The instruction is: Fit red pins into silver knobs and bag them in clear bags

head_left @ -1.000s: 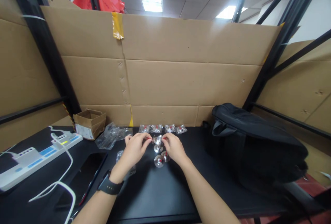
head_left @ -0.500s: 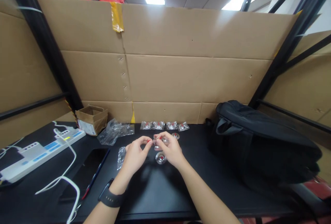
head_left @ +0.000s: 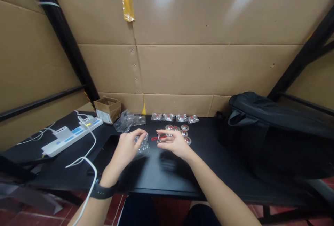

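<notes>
My left hand hovers over the black table with its fingers curled on a small clear plastic bag. My right hand pinches a small part with a red piece between thumb and fingers. Just beyond my right hand lie several round silver discs with red centres. Farther back, a row of small clear packets holding the same discs lines the cardboard wall.
A black bag fills the table's right side. At the left are a white power strip with white cables, a small cardboard box and crumpled clear plastic. Cardboard walls enclose the back and sides.
The view has tilted down and shifted. My hands have drawn apart: the left now holds the clear bag, the right holds the red-and-silver part lifted clear of the discs.
</notes>
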A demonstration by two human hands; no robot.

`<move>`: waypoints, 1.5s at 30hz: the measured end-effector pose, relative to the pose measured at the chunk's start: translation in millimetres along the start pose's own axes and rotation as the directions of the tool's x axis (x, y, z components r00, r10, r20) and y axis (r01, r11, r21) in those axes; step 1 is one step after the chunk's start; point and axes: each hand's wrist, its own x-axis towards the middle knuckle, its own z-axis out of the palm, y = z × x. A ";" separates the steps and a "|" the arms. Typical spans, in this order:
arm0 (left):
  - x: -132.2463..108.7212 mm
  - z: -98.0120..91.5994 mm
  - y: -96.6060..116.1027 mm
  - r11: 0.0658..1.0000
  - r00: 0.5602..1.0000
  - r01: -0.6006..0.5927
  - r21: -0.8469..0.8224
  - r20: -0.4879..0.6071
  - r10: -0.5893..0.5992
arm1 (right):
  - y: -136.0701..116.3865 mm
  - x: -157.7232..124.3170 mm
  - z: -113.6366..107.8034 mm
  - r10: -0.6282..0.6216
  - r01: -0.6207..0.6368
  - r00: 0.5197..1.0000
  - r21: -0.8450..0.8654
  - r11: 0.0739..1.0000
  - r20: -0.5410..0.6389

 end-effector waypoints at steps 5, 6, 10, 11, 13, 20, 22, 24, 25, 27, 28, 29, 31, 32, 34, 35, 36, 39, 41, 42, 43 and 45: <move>-40.7 4.4 -45.8 0.999 0.990 0.010 0.031 0.143 -0.015 | 0.3 0.8 -2.3 -0.052 0.043 0.998 -0.255 0.966 -0.027; -47.5 8.8 -49.9 0.999 0.986 0.009 0.040 0.165 -0.015 | -1.0 -0.5 -0.8 -0.049 0.041 0.999 -0.312 0.949 -0.020; -61.8 26.4 -42.7 0.992 0.992 -0.034 0.123 0.128 0.018 | -7.6 -15.7 15.5 -0.035 0.046 0.999 -0.550 0.834 0.030; -63.0 30.2 -37.5 0.988 0.993 -0.044 0.148 0.119 0.026 | -8.7 -21.3 20.7 -0.032 0.047 0.999 -0.598 0.800 0.036; -64.8 37.2 -27.3 0.979 0.993 -0.066 0.192 0.108 0.045 | -9.2 -32.1 29.7 -0.022 0.042 0.999 -0.675 0.736 0.038; -77.8 56.8 -17.5 0.951 0.973 -0.218 0.220 0.123 0.195 | 1.9 -41.2 34.9 0.013 -0.055 0.998 -0.829 0.556 -0.057; -81.1 59.2 -19.2 0.946 0.966 -0.249 0.210 0.125 0.226 | 3.7 -38.6 34.2 0.008 -0.054 0.998 -0.846 0.531 -0.059; -83.0 59.9 -20.5 0.941 0.961 -0.270 0.205 0.122 0.250 | 2.9 -36.6 34.4 0.002 -0.041 0.999 -0.859 0.511 -0.047; -83.6 59.9 -20.9 0.939 0.959 -0.277 0.205 0.118 0.257 | 1.7 -36.0 34.6 -0.005 -0.032 0.999 -0.862 0.505 -0.040; -84.5 59.1 -20.8 0.937 0.959 -0.278 0.211 0.110 0.260 | -1.5 -35.5 34.8 -0.008 -0.019 1.000 -0.859 0.511 -0.027; -84.8 58.7 -20.6 0.937 0.961 -0.274 0.215 0.107 0.256 | -3.0 -35.4 34.5 -0.001 -0.018 1.000 -0.852 0.523 -0.021; -85.1 58.2 -20.4 0.938 0.962 -0.270 0.219 0.105 0.253 | -4.2 -35.3 33.9 0.013 -0.021 1.000 -0.843 0.538 -0.017; -85.7 57.6 -20.2 0.939 0.964 -0.264 0.221 0.102 0.247 | -5.2 -34.5 32.0 0.046 -0.034 0.999 -0.828 0.559 -0.010; -86.0 57.4 -20.3 0.939 0.963 -0.265 0.219 0.101 0.249 | -4.8 -33.9 30.8 0.056 -0.037 0.998 -0.825 0.563 -0.006; -86.5 57.1 -20.8 0.938 0.960 -0.277 0.209 0.099 0.262 | -2.5 -32.4 28.5 0.063 -0.042 0.998 -0.825 0.564 -0.007; -86.7 56.9 -21.1 0.936 0.957 -0.286 0.204 0.101 0.271 | -0.8 -31.5 27.7 0.064 -0.047 0.998 -0.826 0.562 -0.013; -86.9 56.6 -21.3 0.934 0.955 -0.295 0.200 0.105 0.279 | 1.1 -30.7 27.3 0.063 -0.051 0.998 -0.827 0.560 -0.019; -87.2 55.2 -20.6 0.930 0.949 -0.310 0.199 0.120 0.291 | 6.8 -29.0 28.4 0.041 -0.049 0.999 -0.840 0.540 -0.032; -87.2 54.3 -19.6 0.928 0.949 -0.310 0.205 0.128 0.288 | 9.2 -29.1 30.5 0.011 -0.043 0.999 -0.847 0.530 -0.044; -87.2 54.0 -19.1 0.928 0.949 -0.308 0.210 0.131 0.285 | 9.6 -29.8 31.4 0.000 -0.042 0.999 -0.845 0.533 -0.049; -87.1 53.8 -18.7 0.928 0.950 -0.306 0.214 0.133 0.282 | 9.4 -30.9 32.0 -0.007 -0.037 0.999 -0.839 0.542 -0.048; -86.9 53.8 -18.5 0.927 0.951 -0.303 0.222 0.138 0.278 | 7.5 -33.9 31.8 -0.021 0.004 1.000 -0.818 0.575 -0.010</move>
